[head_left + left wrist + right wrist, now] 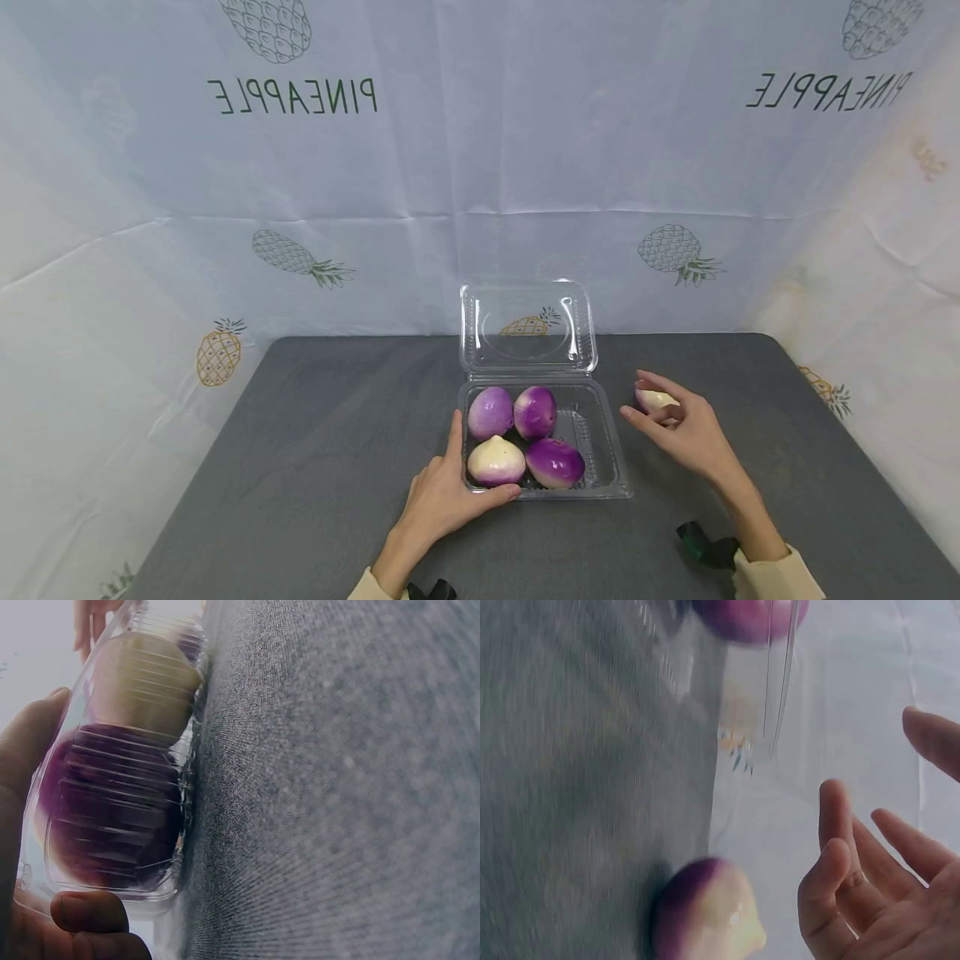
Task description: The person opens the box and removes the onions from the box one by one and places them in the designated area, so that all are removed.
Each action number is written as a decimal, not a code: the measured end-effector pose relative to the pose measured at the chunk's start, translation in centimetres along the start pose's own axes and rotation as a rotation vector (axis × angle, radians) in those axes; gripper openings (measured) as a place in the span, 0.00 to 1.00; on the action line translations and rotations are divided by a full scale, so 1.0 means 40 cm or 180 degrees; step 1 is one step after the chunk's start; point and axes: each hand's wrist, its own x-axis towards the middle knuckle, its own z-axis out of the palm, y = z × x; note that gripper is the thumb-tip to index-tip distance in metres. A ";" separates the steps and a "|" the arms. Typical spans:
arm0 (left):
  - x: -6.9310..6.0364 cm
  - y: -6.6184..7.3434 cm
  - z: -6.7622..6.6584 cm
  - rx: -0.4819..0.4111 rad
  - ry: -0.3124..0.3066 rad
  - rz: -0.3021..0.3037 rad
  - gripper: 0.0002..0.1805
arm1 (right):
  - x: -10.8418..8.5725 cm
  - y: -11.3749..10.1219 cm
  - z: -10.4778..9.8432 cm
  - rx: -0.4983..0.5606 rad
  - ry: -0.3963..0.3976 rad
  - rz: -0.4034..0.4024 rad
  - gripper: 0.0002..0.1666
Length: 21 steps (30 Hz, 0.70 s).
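A clear plastic clamshell container (pixel 607 450) lies on the table with its lid raised at the back. Several purple-and-white onions sit inside, among them a pale one (pixel 497 462) at front left and a deep purple one (pixel 555 463) beside it. My left hand (pixel 442 496) holds the container's front left corner, thumb along the front rim and index finger up the left side. To the container's right, my right hand (pixel 686 429) hovers with fingers spread and slightly bent, holding nothing. A loose onion (pixel 709 911) rests on the table near it, partly hidden by that hand in the head view.
The grey table (pixel 337 433) reaches back to a pale cloth backdrop (pixel 480 167) printed with pineapples. The transparent lid (pixel 528 354) stands up in front of this cloth. Dark straps (pixel 708 547) show at the wrists.
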 end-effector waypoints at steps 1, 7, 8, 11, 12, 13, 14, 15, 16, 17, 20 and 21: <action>0.000 0.000 0.000 -0.0009 0.0001 0.0002 0.78 | -0.002 -0.005 0.007 0.0086 -0.0047 -0.0018 0.35; -0.001 -0.001 0.000 -0.0032 -0.0019 0.0008 0.78 | -0.010 -0.032 0.048 0.0589 -0.0377 -0.0088 0.36; -0.001 -0.002 0.000 -0.0031 -0.0015 0.0010 0.78 | -0.011 -0.036 0.054 0.0655 -0.0432 -0.0076 0.36; 0.000 -0.002 0.000 -0.0039 -0.0018 0.0011 0.78 | -0.014 -0.049 0.073 0.0756 -0.0582 -0.0049 0.36; 0.000 -0.001 0.000 -0.0043 -0.0021 0.0011 0.78 | -0.015 -0.053 0.079 0.0783 -0.0630 -0.0041 0.36; 0.000 -0.001 0.000 -0.0039 -0.0019 0.0011 0.78 | -0.016 -0.056 0.085 0.0802 -0.0676 -0.0054 0.36; 0.000 -0.001 0.000 -0.0034 -0.0014 0.0014 0.78 | -0.017 -0.058 0.092 0.0818 -0.0715 -0.0062 0.36; 0.000 -0.001 0.000 -0.0028 -0.0010 0.0016 0.78 | -0.019 -0.060 0.098 0.0825 -0.0761 -0.0079 0.36; 0.000 -0.001 0.000 -0.0022 -0.0005 0.0016 0.78 | -0.020 -0.061 0.105 0.0839 -0.0805 -0.0081 0.36; 0.000 -0.001 0.000 -0.0018 -0.0002 0.0017 0.78 | -0.021 -0.063 0.110 0.0842 -0.0848 -0.0104 0.36; 0.000 0.000 0.000 -0.0011 0.0007 0.0017 0.77 | -0.024 -0.066 0.124 0.0848 -0.0930 -0.0133 0.36; 0.000 -0.001 0.000 -0.0015 0.0000 0.0013 0.77 | -0.024 -0.067 0.127 0.0836 -0.0942 -0.0143 0.35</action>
